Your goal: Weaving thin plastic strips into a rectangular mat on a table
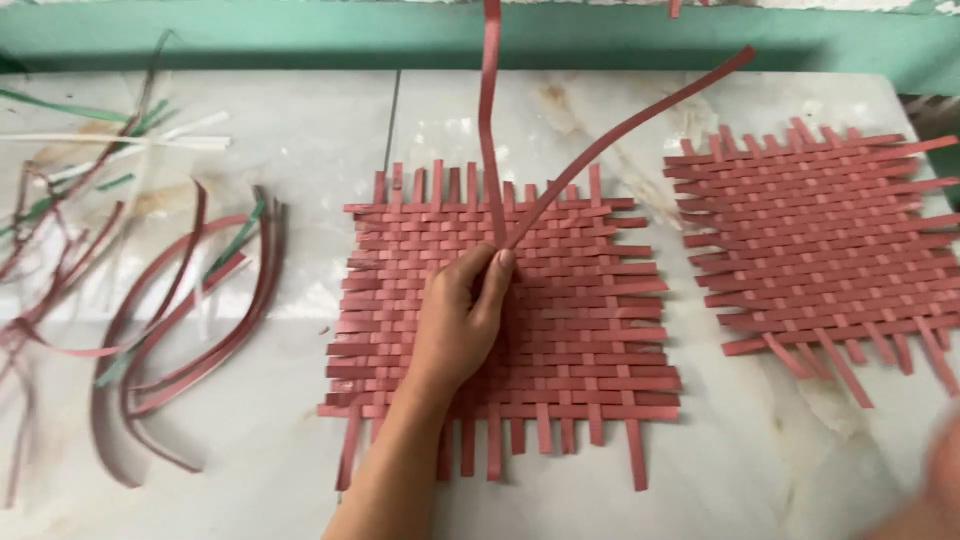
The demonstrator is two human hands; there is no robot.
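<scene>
Pinching two loose red strips with left hand fingers over the woven mat; a tug could shift the weave; right hand blurred, can't tell grip.

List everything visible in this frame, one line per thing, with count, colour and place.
woven strip mat: one, red, centre of the table, under the left hand
second woven mat: one, red, right side of the table
long strips: two, red, rising from the centre mat toward the wall, pinched at their lower ends
loose strips: a pile, mostly red with some green and white, left side of the table
table: one, pale marble top
wall: green, behind the table
left hand: one, on the centre mat, fingers closed on the long strips
right hand: one, blurred, bottom right corner; grip unclear
</scene>
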